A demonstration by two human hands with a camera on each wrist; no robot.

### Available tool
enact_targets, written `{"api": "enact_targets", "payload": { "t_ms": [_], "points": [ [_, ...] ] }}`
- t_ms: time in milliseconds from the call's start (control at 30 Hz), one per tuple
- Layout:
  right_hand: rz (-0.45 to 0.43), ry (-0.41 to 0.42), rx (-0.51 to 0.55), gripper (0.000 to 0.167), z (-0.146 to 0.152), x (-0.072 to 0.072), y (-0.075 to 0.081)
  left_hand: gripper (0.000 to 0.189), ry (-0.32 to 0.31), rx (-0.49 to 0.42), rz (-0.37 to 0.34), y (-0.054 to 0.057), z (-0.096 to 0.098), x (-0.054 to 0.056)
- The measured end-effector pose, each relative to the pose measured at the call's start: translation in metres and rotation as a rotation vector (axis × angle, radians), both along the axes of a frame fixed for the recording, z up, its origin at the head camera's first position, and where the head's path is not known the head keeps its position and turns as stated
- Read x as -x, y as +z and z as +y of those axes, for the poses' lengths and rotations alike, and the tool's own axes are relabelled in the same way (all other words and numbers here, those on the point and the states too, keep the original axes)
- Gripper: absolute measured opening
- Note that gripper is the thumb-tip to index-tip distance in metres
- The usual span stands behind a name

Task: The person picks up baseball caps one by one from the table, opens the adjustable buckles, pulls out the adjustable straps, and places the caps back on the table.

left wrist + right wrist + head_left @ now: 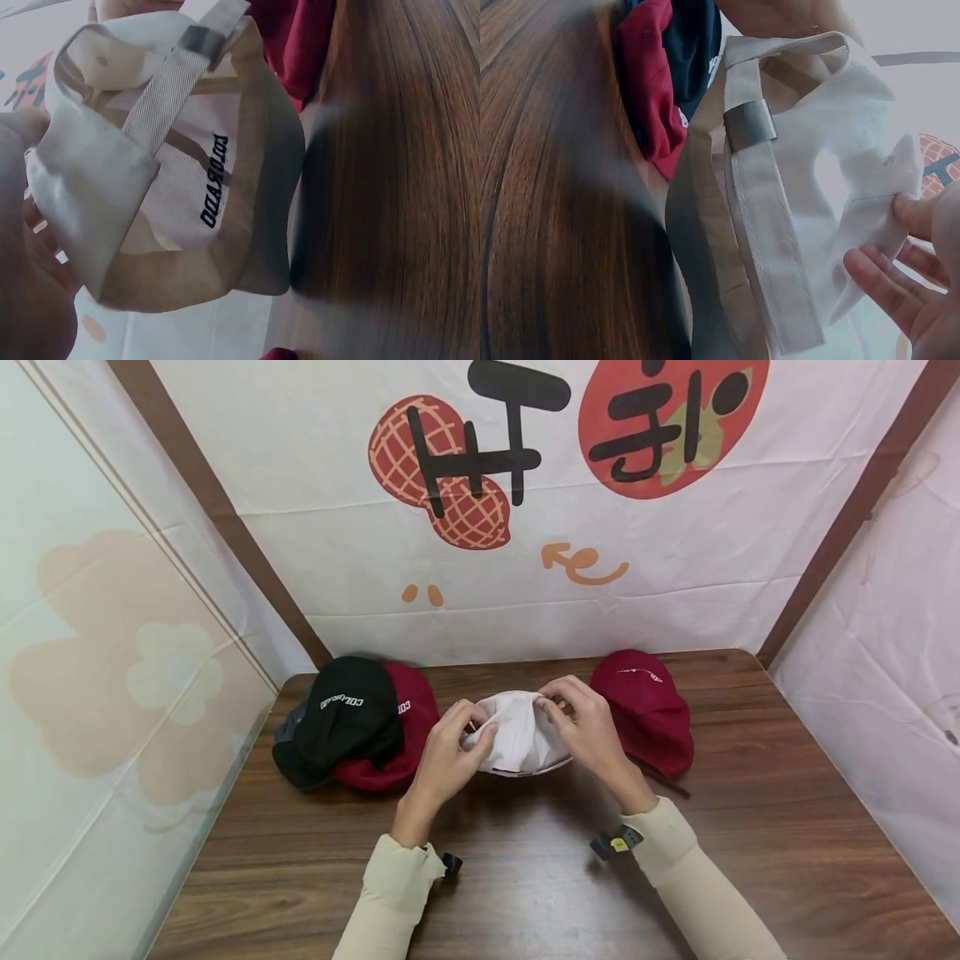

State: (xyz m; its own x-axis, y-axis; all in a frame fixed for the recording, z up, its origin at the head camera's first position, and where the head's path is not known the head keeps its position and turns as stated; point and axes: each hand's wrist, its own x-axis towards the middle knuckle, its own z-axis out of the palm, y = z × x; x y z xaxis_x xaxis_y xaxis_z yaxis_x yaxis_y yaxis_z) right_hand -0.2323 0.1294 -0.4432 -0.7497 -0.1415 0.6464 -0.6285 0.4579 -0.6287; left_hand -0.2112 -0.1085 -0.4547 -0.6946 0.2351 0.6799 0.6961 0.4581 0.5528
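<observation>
A white baseball cap [517, 731] is held up over the table's middle between both hands. My left hand [450, 747] grips its left side with bent fingers and thumb; in the left wrist view some of those fingers are hidden behind the fabric. On the other side my right hand [588, 722] pinches the crown's cloth between thumb and fingers. The left wrist view looks into the cap through the back opening, where dark lettering [215, 180] shows. Across that opening runs a strap [769, 225] with a metal buckle [750, 125].
To the left, a black cap [352, 702] overlaps a dark red cap [412, 693], with a bluish-grey piece [291, 722] at its edge. Another dark red cap [645, 710] lies right of my right hand. A printed cloth wall [675, 568] stands behind the wooden table [540, 877].
</observation>
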Motion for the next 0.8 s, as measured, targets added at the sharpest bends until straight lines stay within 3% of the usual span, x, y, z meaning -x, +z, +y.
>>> {"api": "enact_targets", "payload": {
  "t_ms": [233,367,567,800],
  "points": [
    [0.026,0.025,0.039,0.029,0.005,-0.006,-0.007,0.01,-0.007,-0.115,-0.004,0.001,0.005,0.001],
    [0.086,0.036,0.003,0.025,0.01,-0.012,-0.012,0.009,0.002,-0.154,0.019,0.004,0.007,0.002],
    [0.175,0.097,-0.156,0.024,0.017,-0.021,-0.02,0.01,0.035,-0.2,0.032,0.006,0.009,0.001],
    [0.245,0.093,-0.429,0.056,0.02,-0.027,-0.034,0.007,0.103,-0.177,0.058,0.009,0.013,0.001]
  ]
}}
